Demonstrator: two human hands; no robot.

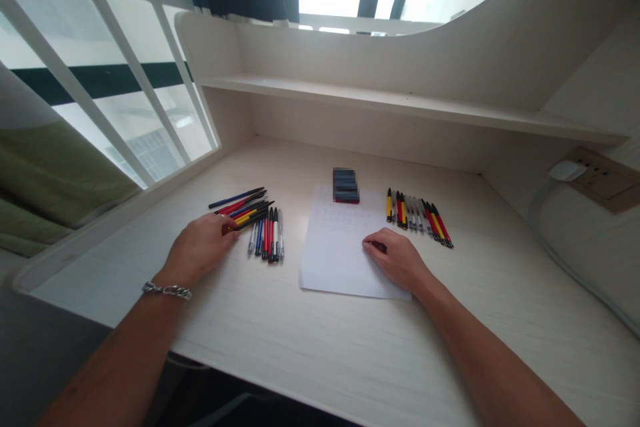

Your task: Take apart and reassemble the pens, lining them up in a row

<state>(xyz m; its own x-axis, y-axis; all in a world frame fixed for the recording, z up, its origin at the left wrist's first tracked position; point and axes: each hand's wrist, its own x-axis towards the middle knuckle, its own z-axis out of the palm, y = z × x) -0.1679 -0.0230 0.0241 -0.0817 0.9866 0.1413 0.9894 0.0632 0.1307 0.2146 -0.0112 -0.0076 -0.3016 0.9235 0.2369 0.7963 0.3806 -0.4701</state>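
Note:
At the left, my left hand (200, 245) has its thumb and fingers closed at the near ends of a loose pile of pens (245, 203), pinching a pen there. The pile mixes blue, red, black and yellow barrels. Just right of it, several pens (267, 233) lie side by side in a row, clear, blue, red and white. My right hand (395, 255) rests on the right part of a white sheet of paper (333, 253), fingers curled in; whether anything is inside them is hidden. Beyond it lies another row of pens (415, 213), yellow, red, black and clear.
A dark blurred block with a red edge (345, 185) sits at the paper's far edge. Behind the desk (280, 320) rises a white shelf (400, 105). A railing stands left; a plug (567, 171) with a grey cable is at the right wall.

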